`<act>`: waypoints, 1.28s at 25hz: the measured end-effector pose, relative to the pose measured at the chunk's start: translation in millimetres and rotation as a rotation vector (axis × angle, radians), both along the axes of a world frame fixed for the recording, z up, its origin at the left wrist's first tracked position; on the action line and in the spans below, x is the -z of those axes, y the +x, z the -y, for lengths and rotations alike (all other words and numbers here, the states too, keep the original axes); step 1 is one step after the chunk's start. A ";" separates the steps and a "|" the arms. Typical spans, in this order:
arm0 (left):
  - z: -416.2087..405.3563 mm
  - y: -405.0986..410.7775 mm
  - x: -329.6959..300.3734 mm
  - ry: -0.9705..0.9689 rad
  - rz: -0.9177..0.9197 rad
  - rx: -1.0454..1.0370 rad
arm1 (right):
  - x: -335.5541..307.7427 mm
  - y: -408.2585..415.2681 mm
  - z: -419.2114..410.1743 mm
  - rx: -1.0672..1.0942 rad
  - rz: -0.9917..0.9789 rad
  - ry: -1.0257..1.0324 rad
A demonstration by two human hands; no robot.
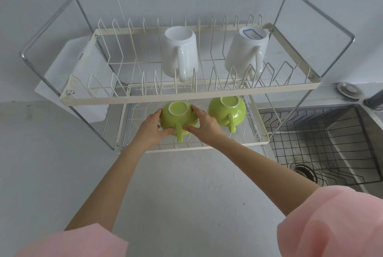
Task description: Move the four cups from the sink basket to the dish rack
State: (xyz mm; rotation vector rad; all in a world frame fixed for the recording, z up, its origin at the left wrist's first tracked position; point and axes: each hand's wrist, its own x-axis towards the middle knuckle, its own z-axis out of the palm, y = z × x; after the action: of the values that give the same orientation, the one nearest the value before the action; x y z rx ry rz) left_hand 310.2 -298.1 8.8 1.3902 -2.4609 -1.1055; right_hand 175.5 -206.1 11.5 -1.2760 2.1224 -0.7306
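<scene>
A two-tier cream wire dish rack (207, 92) stands on the counter. Two white mugs sit upside down on its upper tier, one in the middle (180, 53) and one to the right (245, 51). On the lower tier a green cup (227, 111) rests upside down at the right, handle toward me. A second green cup (177, 116) is upside down at the lower tier's left-middle, held from both sides by my left hand (150, 129) and my right hand (204, 125). The dark wire sink basket (310, 132) at the right holds no cups.
A steel sink (352, 153) with its drain (304, 170) lies at the right. A sink stopper lid (350, 89) and the faucet base (375, 99) sit behind it. A white plastic tray (62, 78) hangs at the rack's left end. White counter spreads in front.
</scene>
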 end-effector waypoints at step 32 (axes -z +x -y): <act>-6.4 12.9 -5.6 0.016 -0.040 -0.069 | -11.4 -1.7 -10.3 -0.074 0.002 0.006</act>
State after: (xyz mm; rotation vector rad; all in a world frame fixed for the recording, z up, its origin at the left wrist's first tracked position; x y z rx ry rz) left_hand 323.1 -291.6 14.4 1.4308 -2.3629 -1.1293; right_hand 173.8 -195.7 22.9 -1.3422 2.0624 -0.6937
